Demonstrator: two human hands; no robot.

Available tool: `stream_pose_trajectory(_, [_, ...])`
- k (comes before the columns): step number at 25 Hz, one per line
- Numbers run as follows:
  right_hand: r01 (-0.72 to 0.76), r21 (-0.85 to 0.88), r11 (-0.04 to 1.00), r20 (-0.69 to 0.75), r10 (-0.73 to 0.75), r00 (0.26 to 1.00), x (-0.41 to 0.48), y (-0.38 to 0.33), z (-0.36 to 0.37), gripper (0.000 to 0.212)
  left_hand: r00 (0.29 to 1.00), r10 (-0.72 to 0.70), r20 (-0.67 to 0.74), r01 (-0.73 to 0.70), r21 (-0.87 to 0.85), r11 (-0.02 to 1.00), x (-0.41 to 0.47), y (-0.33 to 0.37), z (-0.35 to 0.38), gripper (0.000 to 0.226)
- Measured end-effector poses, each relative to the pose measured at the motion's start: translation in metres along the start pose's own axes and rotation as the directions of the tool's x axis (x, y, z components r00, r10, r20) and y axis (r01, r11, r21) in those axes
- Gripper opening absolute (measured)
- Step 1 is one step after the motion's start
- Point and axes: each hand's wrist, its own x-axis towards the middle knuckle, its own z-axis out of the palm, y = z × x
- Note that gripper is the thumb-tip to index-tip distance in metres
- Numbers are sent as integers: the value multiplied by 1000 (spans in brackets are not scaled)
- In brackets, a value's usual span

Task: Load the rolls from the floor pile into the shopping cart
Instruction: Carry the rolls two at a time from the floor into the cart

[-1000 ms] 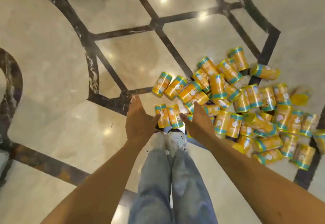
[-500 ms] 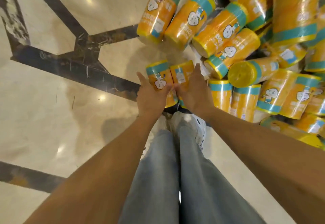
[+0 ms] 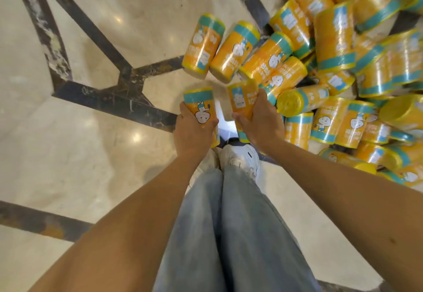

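Since half a second ago, both hands have closed around the two nearest rolls and pulled them apart, so a strip of pale floor (image 3: 75, 154) and white shoe now shows between them where they lay side by side before. Left hand (image 3: 191, 129) wraps the lower half of the left roll (image 3: 199, 106), fingers curled round its far side and thumb across the cartoon face on the label; the roll stands nearly upright, teal band at the end farthest from the wrist. Right hand (image 3: 259, 122) grips the right roll (image 3: 243, 99) the same way, with the thumb on the side facing the other hand and the fingers round the side toward the pile; this roll tilts a little away from the wrist and its top edge is blurred. Whether either roll has left the floor cannot be told.

Just beyond the right hand's knuckles and out to its far side lies the pile of rolls (image 3: 343, 74), orange with teal bands, most on their sides and overlapping. Two of them, a far-left roll (image 3: 202, 44) and its neighbour (image 3: 233, 51), lie side by side ahead of both hands, apart from the held pair. Below the wrists, white shoes (image 3: 240, 156) and light blue jeans (image 3: 229, 234) sit between the forearms. Dark inlaid bands (image 3: 109, 101) cross the floor beyond the left hand. No cart is in view.
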Motion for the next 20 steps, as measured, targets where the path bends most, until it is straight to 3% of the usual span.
stream_pose_trajectory(4, [26,62,998,-70,-21,997,-50,-58,-98,75,990,132,-45,-131,28,991,-51,69,-99,74])
stream_pose_trajectory(10, [231,33,972,-223,-218,950,-132,-177,-307,71,913,381,-144,-378,44,925,-137,226,-288,67])
stream_pose_trajectory(16, [478,76,875,-520,-374,768,-242,-287,-546,63,703,612,-362,-630,82,772,-265,395,-474,61])
stream_pose_trajectory(20, [579,104,808,-679,-368,635,-316,-315,-655,62,535,710,-458,-740,152,656,-358,471,-559,59])
